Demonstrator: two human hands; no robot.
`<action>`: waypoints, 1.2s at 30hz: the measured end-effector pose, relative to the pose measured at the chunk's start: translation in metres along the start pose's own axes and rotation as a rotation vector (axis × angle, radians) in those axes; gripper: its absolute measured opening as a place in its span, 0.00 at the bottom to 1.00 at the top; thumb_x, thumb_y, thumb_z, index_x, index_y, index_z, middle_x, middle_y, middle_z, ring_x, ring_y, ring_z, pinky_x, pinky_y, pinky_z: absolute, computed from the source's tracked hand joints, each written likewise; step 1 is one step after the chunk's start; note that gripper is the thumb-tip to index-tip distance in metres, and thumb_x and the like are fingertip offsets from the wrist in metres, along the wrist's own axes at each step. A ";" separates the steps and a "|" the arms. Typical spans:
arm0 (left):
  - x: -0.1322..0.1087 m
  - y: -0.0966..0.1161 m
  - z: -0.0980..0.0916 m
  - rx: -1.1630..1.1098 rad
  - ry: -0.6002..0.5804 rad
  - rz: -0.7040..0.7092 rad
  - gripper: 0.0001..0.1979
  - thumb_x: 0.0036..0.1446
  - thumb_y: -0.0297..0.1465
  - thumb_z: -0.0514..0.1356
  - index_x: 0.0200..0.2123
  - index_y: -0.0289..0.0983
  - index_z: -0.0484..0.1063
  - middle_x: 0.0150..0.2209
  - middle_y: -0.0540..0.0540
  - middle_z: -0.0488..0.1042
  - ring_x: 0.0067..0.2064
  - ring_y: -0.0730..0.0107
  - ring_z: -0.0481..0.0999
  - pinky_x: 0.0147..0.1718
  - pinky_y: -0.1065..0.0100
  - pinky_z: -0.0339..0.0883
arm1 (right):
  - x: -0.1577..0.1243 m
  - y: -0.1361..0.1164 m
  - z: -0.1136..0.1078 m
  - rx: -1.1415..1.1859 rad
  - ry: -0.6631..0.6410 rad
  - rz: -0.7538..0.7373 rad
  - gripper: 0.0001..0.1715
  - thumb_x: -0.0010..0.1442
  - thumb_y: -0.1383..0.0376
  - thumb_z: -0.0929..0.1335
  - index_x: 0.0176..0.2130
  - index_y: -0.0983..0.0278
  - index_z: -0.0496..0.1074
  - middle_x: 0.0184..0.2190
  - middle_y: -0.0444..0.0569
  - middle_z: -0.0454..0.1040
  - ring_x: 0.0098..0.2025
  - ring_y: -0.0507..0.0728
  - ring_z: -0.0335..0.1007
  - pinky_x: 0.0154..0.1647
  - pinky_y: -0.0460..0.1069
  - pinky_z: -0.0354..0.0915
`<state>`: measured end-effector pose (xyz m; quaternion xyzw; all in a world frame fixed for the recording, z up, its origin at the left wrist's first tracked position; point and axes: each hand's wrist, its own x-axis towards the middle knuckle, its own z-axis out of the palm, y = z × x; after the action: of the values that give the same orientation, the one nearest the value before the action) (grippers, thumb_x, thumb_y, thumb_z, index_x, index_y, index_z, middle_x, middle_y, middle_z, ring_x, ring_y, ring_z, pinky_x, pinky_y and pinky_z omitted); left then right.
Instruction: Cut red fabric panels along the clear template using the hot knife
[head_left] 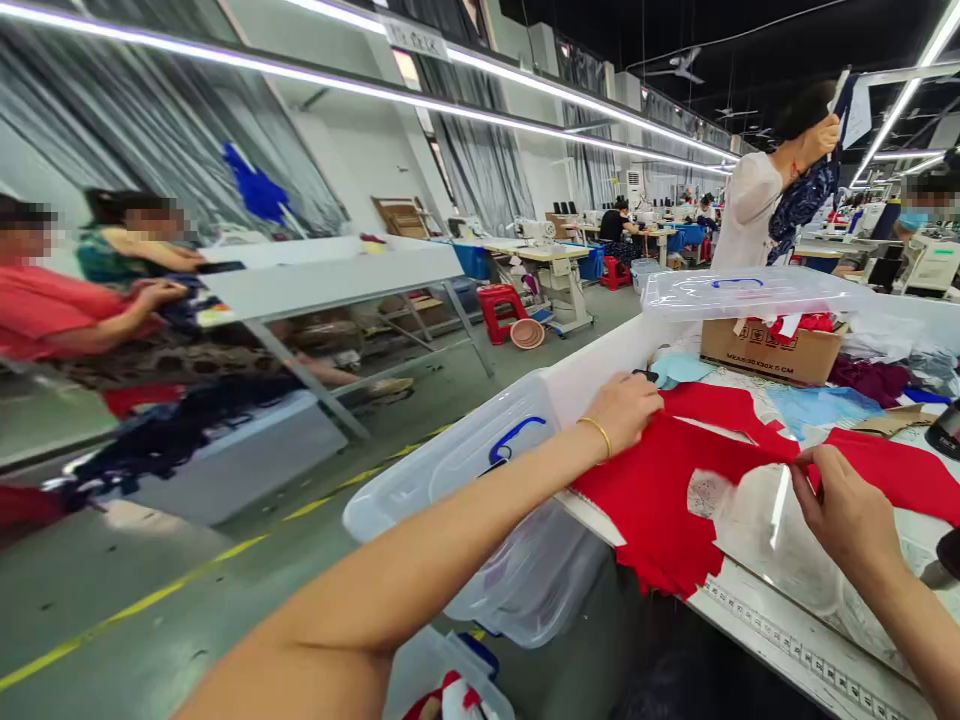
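Observation:
A red fabric piece point(660, 480) with a jagged lower edge lies on the white table and hangs over its front edge. My right hand point(851, 510) pinches a narrow strip of it at the right. At its upper left, my left hand point(626, 410), with a bangle on the wrist, is closed on the cloth; the fingertips are partly hidden. Beside those fingers shows a small black object point(645, 376) that I cannot identify. More red cut fabric point(900, 470) lies beyond my right hand. A ruler strip point(795, 650) runs along the table's front edge.
Clear plastic boxes point(450, 480) stand left of the table. On it are a cardboard box point(772, 355) under a clear lid point(750, 292), and scraps. A standing person point(757, 210) holds dark cloth behind. People sit left by another table point(337, 280).

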<state>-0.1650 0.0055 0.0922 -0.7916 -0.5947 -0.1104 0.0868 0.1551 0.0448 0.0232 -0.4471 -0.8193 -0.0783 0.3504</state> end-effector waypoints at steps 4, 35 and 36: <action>-0.038 -0.035 -0.001 0.193 0.118 -0.075 0.11 0.60 0.18 0.56 0.36 0.36 0.76 0.39 0.38 0.76 0.47 0.52 0.73 0.49 0.52 0.65 | -0.007 -0.051 0.006 0.159 0.111 -0.221 0.11 0.71 0.65 0.62 0.36 0.60 0.69 0.30 0.43 0.77 0.24 0.49 0.71 0.22 0.43 0.56; 0.049 0.121 0.105 0.034 0.008 0.425 0.05 0.64 0.25 0.61 0.40 0.38 0.77 0.37 0.43 0.77 0.43 0.57 0.74 0.42 0.59 0.69 | -0.053 0.088 -0.038 -0.087 -0.438 0.074 0.05 0.63 0.71 0.68 0.39 0.64 0.75 0.43 0.53 0.78 0.48 0.61 0.73 0.40 0.52 0.67; 0.059 0.131 0.112 0.037 -0.002 0.433 0.04 0.64 0.25 0.61 0.40 0.38 0.77 0.37 0.43 0.76 0.43 0.57 0.74 0.42 0.59 0.69 | -0.054 0.090 -0.037 -0.067 -0.423 0.077 0.05 0.63 0.71 0.68 0.39 0.63 0.75 0.43 0.53 0.78 0.47 0.61 0.73 0.41 0.52 0.67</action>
<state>-0.0155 0.0534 0.0006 -0.8992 -0.4129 -0.0776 0.1222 0.2636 0.0443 -0.0006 -0.4958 -0.8538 0.0035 0.1584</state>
